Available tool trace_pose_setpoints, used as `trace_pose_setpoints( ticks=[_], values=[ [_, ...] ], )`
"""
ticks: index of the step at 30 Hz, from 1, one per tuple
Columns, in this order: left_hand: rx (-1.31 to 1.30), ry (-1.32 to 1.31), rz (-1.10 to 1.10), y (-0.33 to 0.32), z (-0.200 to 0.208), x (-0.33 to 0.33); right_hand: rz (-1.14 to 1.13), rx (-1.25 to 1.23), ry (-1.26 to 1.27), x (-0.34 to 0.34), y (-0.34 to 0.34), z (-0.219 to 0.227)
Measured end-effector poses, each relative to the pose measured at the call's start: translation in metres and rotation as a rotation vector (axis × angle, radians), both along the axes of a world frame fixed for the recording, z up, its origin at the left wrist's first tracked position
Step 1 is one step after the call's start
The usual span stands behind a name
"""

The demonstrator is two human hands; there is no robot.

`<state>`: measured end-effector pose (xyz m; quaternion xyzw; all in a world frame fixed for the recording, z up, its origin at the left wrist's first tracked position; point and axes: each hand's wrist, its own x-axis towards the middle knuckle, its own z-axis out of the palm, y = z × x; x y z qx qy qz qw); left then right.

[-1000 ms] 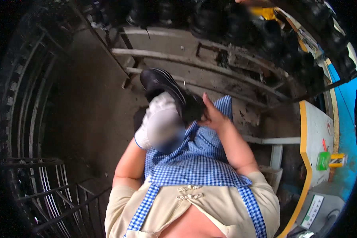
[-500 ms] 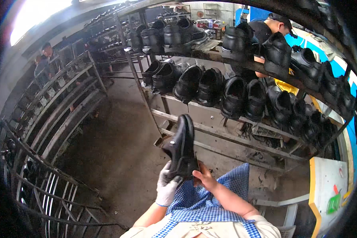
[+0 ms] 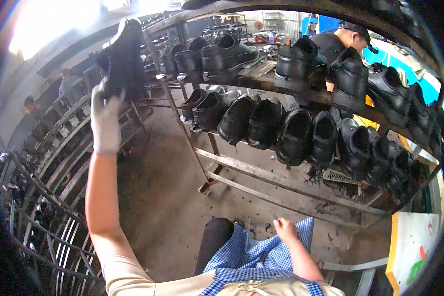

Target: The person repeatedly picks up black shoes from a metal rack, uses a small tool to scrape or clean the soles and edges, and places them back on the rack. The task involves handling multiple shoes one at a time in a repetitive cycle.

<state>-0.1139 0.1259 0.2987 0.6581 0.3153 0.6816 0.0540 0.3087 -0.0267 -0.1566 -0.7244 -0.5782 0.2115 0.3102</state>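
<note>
My left hand (image 3: 106, 121), in a white glove, is raised at the upper left with the arm stretched out. It grips a black shoe (image 3: 124, 61) by its lower end, the toe pointing up. Both are slightly blurred. Low on the right, my bare right hand (image 3: 286, 230) hangs beside the blue checked apron (image 3: 261, 254). Its fingers are curled closed, and whether anything small is in them cannot be seen. Ahead, pairs of black shoes (image 3: 265, 123) line two levels of a metal rack (image 3: 261, 170).
Another slatted rack (image 3: 59, 148) curves along the left side. A person in dark clothing (image 3: 338, 44) bends behind the shoe rack, and further people (image 3: 71, 84) stand at the far left. A white board with a yellow edge (image 3: 412, 246) stands at the lower right.
My left hand has lifted the shoe from in front of my body to the upper left. My right hand has let go of it and moved right. My view has shifted slightly.
</note>
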Motion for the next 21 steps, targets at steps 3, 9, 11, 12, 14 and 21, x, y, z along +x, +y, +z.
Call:
trace_pose_setpoints(
  ticks=[3, 9, 11, 12, 14, 21],
  values=[
    [0.056, 0.210, 0.058, 0.054, 0.085, -0.016, 0.114, 0.103, -0.056, -0.010, 0.008, -0.008],
    [-0.163, 0.102, 0.093, 0.110, 0.170, 0.062, 0.058, 0.009, 0.026, 0.002, 0.023, -0.003],
    [-0.054, 0.194, 0.139, 0.138, 0.185, 0.050, 0.081, -0.004, 0.064, -0.001, 0.026, -0.004],
    [-0.060, 0.189, 0.232, 0.149, 0.192, 0.049, 0.102, 0.030, 0.089, -0.001, 0.028, -0.011],
    [-0.015, 0.185, 0.385, 0.173, 0.194, 0.050, 0.100, 0.048, 0.101, 0.001, 0.030, -0.013],
    [0.298, 0.353, 0.428, 0.181, 0.146, 0.080, 0.059, 0.065, 0.193, 0.011, 0.029, -0.019]
  ],
)
